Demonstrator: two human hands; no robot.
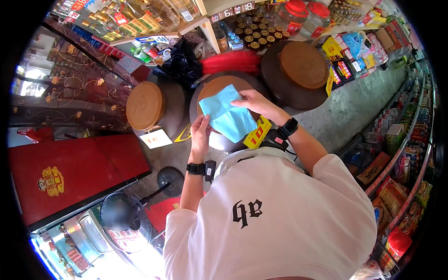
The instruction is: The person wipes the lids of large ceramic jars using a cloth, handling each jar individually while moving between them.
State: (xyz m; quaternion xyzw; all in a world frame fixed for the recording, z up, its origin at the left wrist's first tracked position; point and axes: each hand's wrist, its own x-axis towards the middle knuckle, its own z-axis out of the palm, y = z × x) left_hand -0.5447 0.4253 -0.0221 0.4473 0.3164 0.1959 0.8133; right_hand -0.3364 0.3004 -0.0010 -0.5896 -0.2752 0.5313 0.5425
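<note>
A light blue cloth with fold creases is spread between my two hands. Its lower left edge is pinched by my left hand, while my right hand grips its upper right side. Beneath the cloth stands a large dark jar with a round brown lid, partly covered from view. I cannot tell whether the cloth touches the lid. Close below my right wrist is a yellow price card at the jar's near side.
Brown-lidded jars stand to the left and right. Red cloth and a black plastic bag lie behind. A standing fan and a red box are at left. Shelves of packaged goods line the right.
</note>
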